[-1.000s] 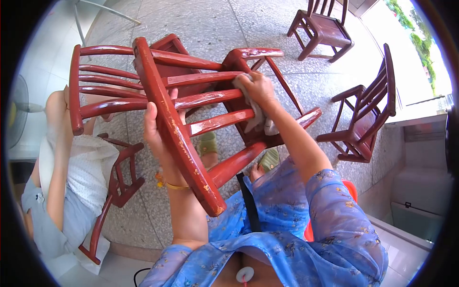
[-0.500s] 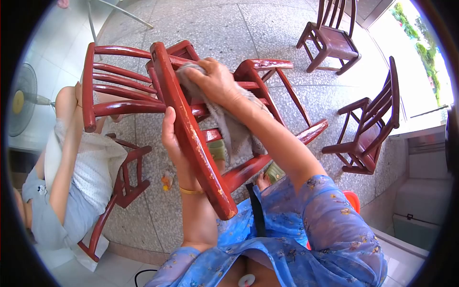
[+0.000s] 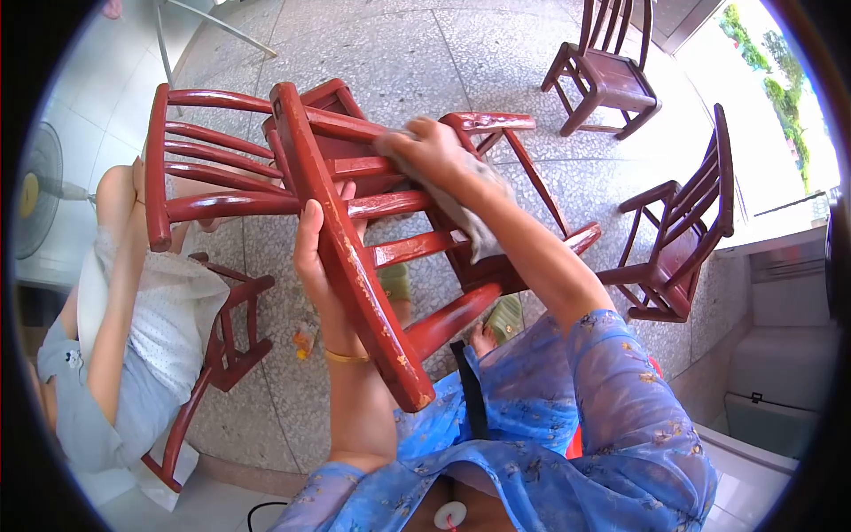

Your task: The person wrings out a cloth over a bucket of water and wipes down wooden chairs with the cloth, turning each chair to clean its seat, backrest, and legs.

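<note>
A red wooden chair (image 3: pixel 346 257) is tilted in front of me, its finish worn pale along the edge of one thick back post. My left hand (image 3: pixel 317 253) grips that post, thumb on the near side and fingertips showing behind it. In my right hand (image 3: pixel 434 158) is a grey cloth (image 3: pixel 479 202), bunched under the fingers against the chair's upper rail, its loose end hanging over the slats. The hand is slightly blurred, and the cloth hides part of the seat area.
Another red chair (image 3: pixel 222 199) lies to the left by a seated person (image 3: pixel 146 328). Two darker chairs (image 3: pixel 620 84) (image 3: pixel 683 239) stand on the right. A fan (image 3: pixel 40 191) is at far left, and a red plastic object (image 3: pixel 574 443) shows beside my leg.
My right hand has slid the cloth rightward along the rail, away from the held post, uncovering more slats. The left hand keeps its grip as the chair shifts slightly.
</note>
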{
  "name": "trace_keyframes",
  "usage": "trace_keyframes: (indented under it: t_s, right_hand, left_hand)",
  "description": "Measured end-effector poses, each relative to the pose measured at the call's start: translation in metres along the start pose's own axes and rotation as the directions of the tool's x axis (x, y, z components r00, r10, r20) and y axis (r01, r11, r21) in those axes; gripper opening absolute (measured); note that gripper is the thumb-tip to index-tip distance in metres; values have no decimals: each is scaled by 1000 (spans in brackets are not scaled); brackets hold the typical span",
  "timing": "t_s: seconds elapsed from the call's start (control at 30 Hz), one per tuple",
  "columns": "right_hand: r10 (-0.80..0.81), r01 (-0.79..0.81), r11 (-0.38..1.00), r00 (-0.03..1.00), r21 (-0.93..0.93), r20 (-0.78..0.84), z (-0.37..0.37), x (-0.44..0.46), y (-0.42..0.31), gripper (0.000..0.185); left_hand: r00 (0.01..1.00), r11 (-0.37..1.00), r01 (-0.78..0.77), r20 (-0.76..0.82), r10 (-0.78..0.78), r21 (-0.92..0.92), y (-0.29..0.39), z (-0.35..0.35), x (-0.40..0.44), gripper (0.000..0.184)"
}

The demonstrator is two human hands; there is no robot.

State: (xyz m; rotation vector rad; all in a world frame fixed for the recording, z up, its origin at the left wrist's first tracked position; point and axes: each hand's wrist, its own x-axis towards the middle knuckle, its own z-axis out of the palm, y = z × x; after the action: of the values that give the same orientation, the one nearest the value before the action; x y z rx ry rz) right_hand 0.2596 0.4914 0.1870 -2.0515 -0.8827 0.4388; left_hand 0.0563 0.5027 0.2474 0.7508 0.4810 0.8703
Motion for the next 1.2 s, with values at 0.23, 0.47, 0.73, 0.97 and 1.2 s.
trace_keyframes:
  t_s: [0.23,0.47,0.73,0.97,1.2]
  right_hand:
    - [-256,255,960,967,114,-8,20,-1,-49,40]
    - [-319,315,908,947,-277,35,-2,43,121,41]
    - [-69,158,913,968,377,-239,3,70,18,34]
    - [-463,461,886,875,50,142,79,117,-6,55]
    - [-24,111,882,981,-457,191,67,155,124,59]
  left_hand:
    - [999,1000,20,-37,-21,-9,2,4,0,62]
    - [999,996,-17,-30,20,85,-1,-9,8,62]
    - [1000,1000,-3,4,3,24,-6,-7,9,66]
    - [999,1000,-4,39,4,-3,-6,-18,18,72]
    - [998,984,-59,29,55,170,-2,-21,21,60]
